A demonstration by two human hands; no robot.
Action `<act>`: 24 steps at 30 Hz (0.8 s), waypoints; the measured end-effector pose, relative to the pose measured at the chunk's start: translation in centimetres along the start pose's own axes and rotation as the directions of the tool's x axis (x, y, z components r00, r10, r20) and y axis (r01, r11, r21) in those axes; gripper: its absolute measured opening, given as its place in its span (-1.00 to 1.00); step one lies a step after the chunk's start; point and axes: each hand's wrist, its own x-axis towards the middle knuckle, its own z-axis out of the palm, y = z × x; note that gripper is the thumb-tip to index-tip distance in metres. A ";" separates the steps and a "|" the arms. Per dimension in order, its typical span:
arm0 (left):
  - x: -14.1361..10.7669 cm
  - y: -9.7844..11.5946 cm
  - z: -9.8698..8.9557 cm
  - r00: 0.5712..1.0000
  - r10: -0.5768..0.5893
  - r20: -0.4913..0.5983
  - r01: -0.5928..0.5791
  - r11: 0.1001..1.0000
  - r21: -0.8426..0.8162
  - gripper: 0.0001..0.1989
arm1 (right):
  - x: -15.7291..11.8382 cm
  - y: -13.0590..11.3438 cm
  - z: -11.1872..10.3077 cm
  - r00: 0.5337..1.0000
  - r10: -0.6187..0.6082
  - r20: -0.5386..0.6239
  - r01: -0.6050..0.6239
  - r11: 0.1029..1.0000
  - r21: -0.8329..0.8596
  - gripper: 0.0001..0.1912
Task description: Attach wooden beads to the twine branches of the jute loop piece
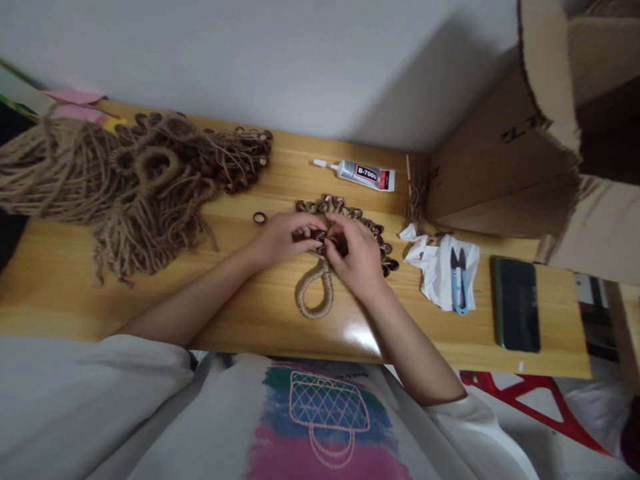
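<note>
Both hands meet over a bundle of brown shell-like pieces on cords, at the middle of the wooden table. Fingertips of my left hand pinch a small dark brown piece. My right hand has its thumb and fingers pressed together right beside it; what they hold is too small to make out. A cord-wrapped loop lies below the hands, joined to the bundle. Left of the hands lies a loose brown ring-shaped piece. A glue tube lies behind the bundle.
A heap of jute cords with brown pieces covers the back left. To the right are blue-handled snips on white tissue, a dark phone and a large open cardboard box. A wall stands behind the table.
</note>
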 end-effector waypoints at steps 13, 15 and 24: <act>0.0 0.0 0.0 1.000 0.012 -0.005 -0.012 1.000 -0.018 -0.80 | -0.1 -0.2 -0.2 0.999 -0.020 -0.048 0.023 0.998 0.058 -0.62; 0.1 0.1 0.0 1.000 0.012 0.002 -0.012 1.000 -0.018 -0.80 | -0.1 -0.2 -0.2 0.998 -0.034 -0.058 0.037 0.998 0.047 -0.63; 0.0 -0.1 0.1 0.999 0.042 -0.016 -0.043 0.998 -0.044 -0.80 | -0.1 0.1 0.0 0.994 -0.087 -0.072 0.089 0.996 0.027 -0.63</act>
